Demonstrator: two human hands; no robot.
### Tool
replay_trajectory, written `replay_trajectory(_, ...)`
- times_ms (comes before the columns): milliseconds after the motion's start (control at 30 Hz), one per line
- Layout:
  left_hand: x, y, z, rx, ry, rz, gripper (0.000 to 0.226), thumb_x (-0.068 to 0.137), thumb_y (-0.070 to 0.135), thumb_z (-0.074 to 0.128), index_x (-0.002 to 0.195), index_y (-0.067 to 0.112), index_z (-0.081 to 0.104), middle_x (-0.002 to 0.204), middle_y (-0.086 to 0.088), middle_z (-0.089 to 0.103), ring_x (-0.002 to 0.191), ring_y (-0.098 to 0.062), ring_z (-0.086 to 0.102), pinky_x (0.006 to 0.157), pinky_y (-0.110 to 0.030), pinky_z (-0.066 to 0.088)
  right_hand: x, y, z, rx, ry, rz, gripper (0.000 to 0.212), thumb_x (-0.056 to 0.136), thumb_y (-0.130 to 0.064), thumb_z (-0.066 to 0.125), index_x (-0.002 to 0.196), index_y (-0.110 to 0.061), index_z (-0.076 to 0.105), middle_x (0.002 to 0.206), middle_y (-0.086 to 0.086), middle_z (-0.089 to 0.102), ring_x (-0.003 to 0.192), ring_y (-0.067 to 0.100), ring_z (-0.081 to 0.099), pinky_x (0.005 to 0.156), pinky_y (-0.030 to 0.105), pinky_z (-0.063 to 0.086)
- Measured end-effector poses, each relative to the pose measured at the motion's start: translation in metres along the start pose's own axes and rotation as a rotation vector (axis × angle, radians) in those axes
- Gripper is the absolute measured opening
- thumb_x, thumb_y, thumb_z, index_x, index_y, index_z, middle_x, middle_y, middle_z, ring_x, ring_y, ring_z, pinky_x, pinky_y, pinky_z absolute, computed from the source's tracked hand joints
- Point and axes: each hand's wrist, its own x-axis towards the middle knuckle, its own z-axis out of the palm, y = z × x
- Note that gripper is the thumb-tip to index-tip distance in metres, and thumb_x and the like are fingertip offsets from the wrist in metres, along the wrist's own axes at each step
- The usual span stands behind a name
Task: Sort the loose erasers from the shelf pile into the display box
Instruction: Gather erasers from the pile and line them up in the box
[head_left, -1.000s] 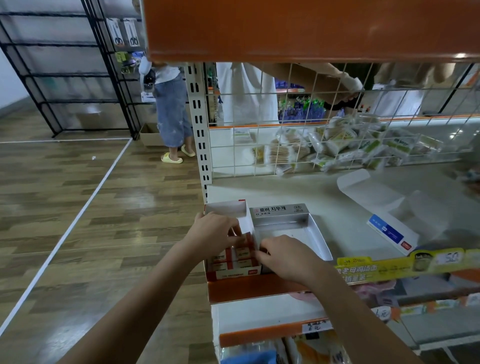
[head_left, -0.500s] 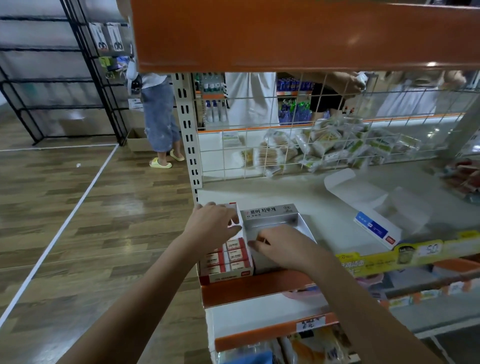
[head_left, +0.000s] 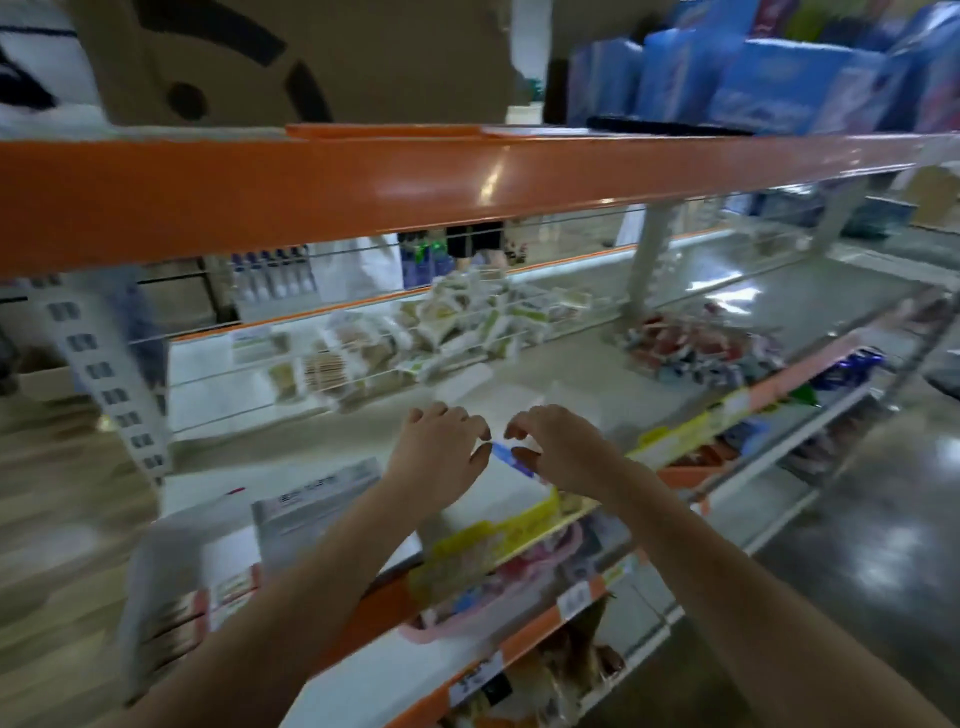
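Observation:
The frame is motion-blurred. My left hand (head_left: 441, 457) and my right hand (head_left: 558, 452) hover side by side over a flat white carton with a blue label (head_left: 511, 458) on the shelf. Both hands hold nothing, and their fingers are loosely bent and spread. At lower left stands the display box with red-and-white erasers (head_left: 208, 597). Next to it is an empty silver-grey display box (head_left: 317, 504), partly covered by my left forearm. A pile of small red, white and blue packs (head_left: 696, 348) lies further right on the same shelf.
An orange shelf beam (head_left: 467, 182) runs overhead. A wire grid (head_left: 363, 332) backs the shelf, with pale packets behind it. Yellow price strips (head_left: 498, 535) line the shelf's front edge. Lower shelves hold more goods, and glossy floor (head_left: 857, 545) lies to the right.
Both hands have left the display boxes and moved right and further in, over the white carton. The view has swung right and up, so the boxes now sit at lower left.

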Motion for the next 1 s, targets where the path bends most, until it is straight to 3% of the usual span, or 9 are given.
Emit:
replay_trajectory(200,0.071,0.108,0.018,-0.003,0.024,0.095,0.029,0.095,0.04,0.039,0.112,0.025,0.059,0.112,0.001,0.06,0.111,-0.022,0.048,0.085,-0.033,0.033,-0.048,0.118,-0.035,-0.057,0.043,0.128,0.033,0.093,-0.035,0.053,0.12,-0.015,0.057,0.117,0.007,0.06,0.111,0.024,0.052,0.09,0.033,0.042)
replay_trajectory(333,0.117,0.174,0.032,-0.025,0.002,0.125,0.031,0.095,0.041,0.04,0.113,0.026,0.059,0.113,0.001,0.059,0.112,-0.022,0.047,0.088,-0.033,0.033,-0.073,0.193,-0.054,-0.074,0.093,0.195,0.031,0.094,-0.034,0.052,0.119,-0.016,0.057,0.116,0.006,0.06,0.11,0.023,0.053,0.086,0.03,0.037)
replay_trajectory(533,0.181,0.248,0.055,0.035,-0.11,0.196,0.032,0.094,0.038,0.041,0.114,0.022,0.06,0.115,-0.004,0.058,0.113,-0.025,0.046,0.093,-0.037,0.033,-0.089,0.278,-0.061,-0.104,0.145,0.25,0.027,0.092,-0.03,0.053,0.115,-0.017,0.059,0.118,0.004,0.061,0.11,0.022,0.055,0.078,0.032,0.043)
replay_trajectory(633,0.213,0.269,0.067,0.034,-0.116,0.198,0.032,0.094,0.037,0.041,0.114,0.019,0.059,0.114,-0.007,0.059,0.111,-0.027,0.049,0.091,-0.037,0.035,-0.085,0.315,-0.063,-0.135,0.102,0.279,0.028,0.094,-0.03,0.05,0.118,-0.017,0.056,0.118,0.007,0.059,0.108,0.024,0.056,0.078,0.032,0.044)
replay_trajectory(767,0.264,0.279,0.081,-0.008,-0.063,0.202,0.031,0.094,0.034,0.042,0.105,0.013,0.063,0.104,-0.008,0.063,0.098,-0.027,0.056,0.074,-0.032,0.039,-0.066,0.358,-0.07,-0.129,0.066,0.345,0.03,0.096,-0.03,0.046,0.122,-0.016,0.054,0.12,0.007,0.058,0.106,0.025,0.057,0.082,0.037,0.049)
replay_trajectory(833,0.291,0.279,0.089,-0.051,-0.012,0.18,0.029,0.09,0.033,0.046,0.1,0.015,0.066,0.098,-0.007,0.065,0.095,-0.027,0.058,0.074,-0.034,0.042,-0.052,0.378,-0.074,-0.132,0.063,0.349,0.029,0.097,-0.028,0.045,0.122,-0.015,0.053,0.121,0.007,0.056,0.107,0.026,0.057,0.084,0.039,0.049)
replay_trajectory(933,0.332,0.274,0.104,-0.093,0.012,0.126,0.028,0.088,0.032,0.051,0.111,0.02,0.06,0.115,-0.002,0.059,0.112,-0.024,0.051,0.084,-0.034,0.043,-0.027,0.405,-0.078,-0.097,0.119,0.344,0.033,0.096,-0.021,0.044,0.128,-0.016,0.049,0.132,0.007,0.049,0.112,0.025,0.055,0.086,0.037,0.05)
replay_trajectory(1000,0.356,0.268,0.116,-0.098,0.01,0.109,0.035,0.09,0.036,0.053,0.122,0.022,0.054,0.127,0.001,0.052,0.118,-0.022,0.048,0.089,-0.033,0.042,-0.008,0.422,-0.078,-0.106,0.135,0.312,0.042,0.096,-0.02,0.044,0.138,-0.015,0.039,0.148,0.005,0.035,0.125,0.025,0.046,0.094,0.035,0.047)
